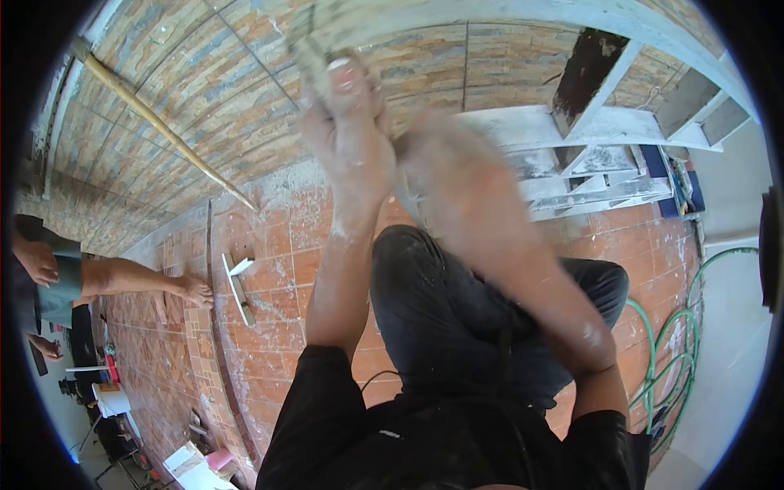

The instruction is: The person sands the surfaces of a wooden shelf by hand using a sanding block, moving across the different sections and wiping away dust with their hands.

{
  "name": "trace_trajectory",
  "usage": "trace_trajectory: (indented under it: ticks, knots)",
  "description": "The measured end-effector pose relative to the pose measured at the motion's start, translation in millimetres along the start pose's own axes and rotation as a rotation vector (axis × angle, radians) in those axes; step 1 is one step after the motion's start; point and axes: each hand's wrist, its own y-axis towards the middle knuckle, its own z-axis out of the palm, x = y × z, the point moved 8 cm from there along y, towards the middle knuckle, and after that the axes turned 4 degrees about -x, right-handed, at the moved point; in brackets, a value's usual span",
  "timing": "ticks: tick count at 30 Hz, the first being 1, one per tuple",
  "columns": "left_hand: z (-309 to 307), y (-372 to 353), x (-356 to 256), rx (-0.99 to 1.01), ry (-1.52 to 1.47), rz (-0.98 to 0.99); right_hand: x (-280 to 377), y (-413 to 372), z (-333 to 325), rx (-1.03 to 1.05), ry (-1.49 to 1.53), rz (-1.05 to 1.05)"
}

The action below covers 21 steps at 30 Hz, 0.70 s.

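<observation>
My left hand [355,135] is closed around the near left end of a pale, white-smeared board [392,23], its thumb pressed on the surface. That board is the upper edge of a white wooden frame [600,122] with crosspieces. My right hand [457,167] is beside my left, just below the board and in front of the frame. Motion smears its fingers, so whether it holds anything cannot be made out. White dust coats both hands and forearms. My bent knees [416,278] are below them.
A tiled wall [261,73] stands ahead, with a wooden pole [163,126] leaning on it. White angled pieces [237,286] lie on the orange tile floor [273,351]. A green hose [653,367] coils at right. Another person's leg [135,278] and hand show at left.
</observation>
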Motion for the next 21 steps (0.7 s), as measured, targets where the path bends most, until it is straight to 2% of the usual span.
trace_trajectory:
  ticks: [1,3,5,7,11,13,17,20,21]
  knots:
    - [-4.9,-0.5,1.3,-0.008,0.126,-0.037,0.1,-2.0,0.8,-0.005,0.002,0.002]
    - [1.2,-6.8,-0.7,0.018,0.133,-0.050,5.9,-8.4,-3.7,-0.143,0.134,-0.061]
    - [-0.9,-13.8,-2.0,0.029,0.140,-0.064,-4.1,-18.4,-26.2,-0.105,0.133,-0.083]
    - [1.5,-12.5,-5.0,0.045,0.146,-0.007,-31.5,-24.1,-48.4,-0.145,-0.118,0.009]
    - [7.9,-6.7,-5.9,-0.028,-0.048,0.028,-28.0,-10.7,-30.1,-0.180,-0.259,0.054]
    - [4.8,-7.9,-5.8,0.035,-0.013,0.036,-1.6,-1.4,-5.2,-0.124,-0.161,-0.016]
    - [-7.0,-12.8,-5.6,-0.015,0.060,0.066,8.8,-8.7,-14.7,-0.154,0.097,-0.070]
    - [0.1,-14.8,-3.4,0.024,0.020,0.077,-18.0,-23.4,-41.2,-0.150,-0.018,-0.025]
    - [0.1,-14.9,-0.5,0.022,0.000,0.056,-28.9,-24.5,-46.9,-0.172,-0.125,0.079]
